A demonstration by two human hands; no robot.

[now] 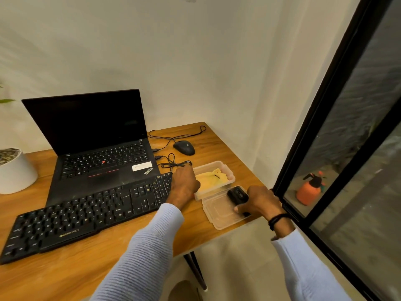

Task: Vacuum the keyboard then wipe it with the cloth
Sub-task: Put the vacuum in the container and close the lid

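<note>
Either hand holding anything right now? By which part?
Right hand grips the black mini vacuum by its near end. Left hand is at the right end of the keyboard; whether it holds anything cannot be told.

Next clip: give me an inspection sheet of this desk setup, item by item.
Surface: wooden desk, set in a room corner.
Job's things: black keyboard lies slanted in front of the laptop; yellow cloth sits in a clear container; handheld vacuum is over the lid.
Clutter: laptop open, screen dark; mouse behind the container; white plant pot at the left.
Hands: left hand over the keyboard's right end, fingers hidden; right hand grips the vacuum.
Cables: mouse cable loops across the desk; coiled cable beside the laptop.
Surroundings: black window frame at the right; orange sprayer beyond the glass.
</note>
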